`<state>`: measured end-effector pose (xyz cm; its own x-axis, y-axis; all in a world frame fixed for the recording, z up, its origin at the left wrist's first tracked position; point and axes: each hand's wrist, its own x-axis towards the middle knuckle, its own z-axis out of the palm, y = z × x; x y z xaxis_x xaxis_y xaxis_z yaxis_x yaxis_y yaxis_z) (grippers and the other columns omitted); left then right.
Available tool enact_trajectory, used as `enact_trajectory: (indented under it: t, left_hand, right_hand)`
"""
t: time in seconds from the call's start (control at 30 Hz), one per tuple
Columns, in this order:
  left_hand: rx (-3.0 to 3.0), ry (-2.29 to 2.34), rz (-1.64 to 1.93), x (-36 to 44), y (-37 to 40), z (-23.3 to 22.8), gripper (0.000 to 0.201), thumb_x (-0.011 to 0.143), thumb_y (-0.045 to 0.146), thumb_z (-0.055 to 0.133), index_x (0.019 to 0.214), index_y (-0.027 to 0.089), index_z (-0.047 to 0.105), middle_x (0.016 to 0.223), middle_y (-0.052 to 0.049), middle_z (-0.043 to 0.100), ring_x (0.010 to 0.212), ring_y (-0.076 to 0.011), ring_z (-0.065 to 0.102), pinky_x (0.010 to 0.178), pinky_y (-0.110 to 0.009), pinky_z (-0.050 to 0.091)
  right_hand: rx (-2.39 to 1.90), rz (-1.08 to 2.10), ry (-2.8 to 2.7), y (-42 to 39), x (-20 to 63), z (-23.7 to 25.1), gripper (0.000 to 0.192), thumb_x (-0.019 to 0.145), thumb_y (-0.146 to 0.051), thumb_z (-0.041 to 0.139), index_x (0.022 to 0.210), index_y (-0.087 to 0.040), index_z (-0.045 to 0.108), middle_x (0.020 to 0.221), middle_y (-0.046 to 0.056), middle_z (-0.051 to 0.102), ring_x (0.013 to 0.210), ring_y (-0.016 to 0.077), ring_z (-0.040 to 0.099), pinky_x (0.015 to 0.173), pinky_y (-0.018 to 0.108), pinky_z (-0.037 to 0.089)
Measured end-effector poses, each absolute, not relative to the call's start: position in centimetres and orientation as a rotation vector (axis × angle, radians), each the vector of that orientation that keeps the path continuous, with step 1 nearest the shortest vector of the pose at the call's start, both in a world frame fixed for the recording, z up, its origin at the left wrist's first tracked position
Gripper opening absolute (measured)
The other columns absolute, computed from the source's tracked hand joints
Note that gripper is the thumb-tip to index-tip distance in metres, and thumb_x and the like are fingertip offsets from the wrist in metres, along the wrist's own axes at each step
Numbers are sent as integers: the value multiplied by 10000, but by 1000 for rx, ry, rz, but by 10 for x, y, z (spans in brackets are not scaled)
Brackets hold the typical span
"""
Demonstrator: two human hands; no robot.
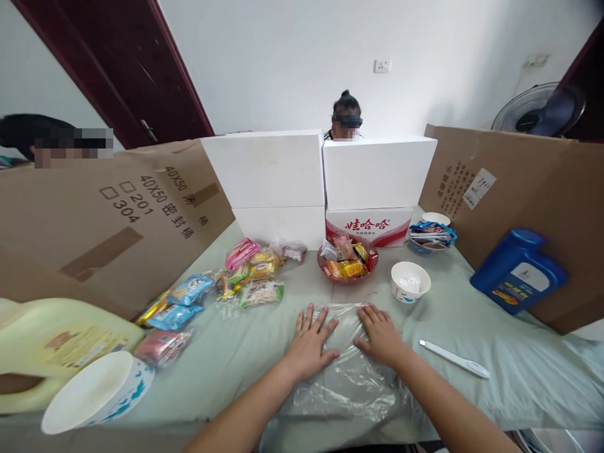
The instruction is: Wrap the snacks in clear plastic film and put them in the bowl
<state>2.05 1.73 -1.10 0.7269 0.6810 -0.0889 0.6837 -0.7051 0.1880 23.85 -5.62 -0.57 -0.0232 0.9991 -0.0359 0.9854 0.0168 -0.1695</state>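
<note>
A clear plastic bag [349,384] lies flat and wrinkled on the green cloth in front of me. My left hand [311,343] presses on its left side with fingers spread. On the upper right part of the bag rests my right hand [380,333], palm down, its fingers stretched out. Just beyond the bag stands a red bowl [346,277] of wrapped snacks. A small white paper bowl [409,292] with something whitish inside is beyond my right hand. To the right lies a white utility knife [453,358].
Wrapped snacks [257,270] are piled at left, near a large white bowl [94,393] and a yellow jug [70,333]. A blue bottle [519,270] leans at right. White boxes [278,170] and cardboard panels [117,220] wall the table. A person [346,113] is behind the boxes.
</note>
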Motion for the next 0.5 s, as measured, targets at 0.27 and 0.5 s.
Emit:
enact_trajectory:
  t: [0.27, 0.5]
  left_hand:
    - [2709, 1074, 382, -7, 11, -1, 442, 928, 364, 464, 1335, 200, 517, 1420, -124, 473, 1356, -320, 352, 1114, -541, 273]
    - [2731, 1020, 253, 41, 35, -3, 398, 939, 304, 456, 1325, 235, 525, 1428, -82, 481, 1345, -266, 387, 1116, -490, 296]
  right_hand:
    - [-2067, -102, -2079, -81, 252, -18, 561, 916, -462, 432, 1359, -124, 494, 1457, 163, 424, 1393, 320, 270, 1137, 514, 145]
    - [-1997, 219, -2234, -50, 229, -19, 798, 838, -619, 490, 1470, -158, 329, 1539, 127, 290, 1428, 357, 149, 1130, 556, 135]
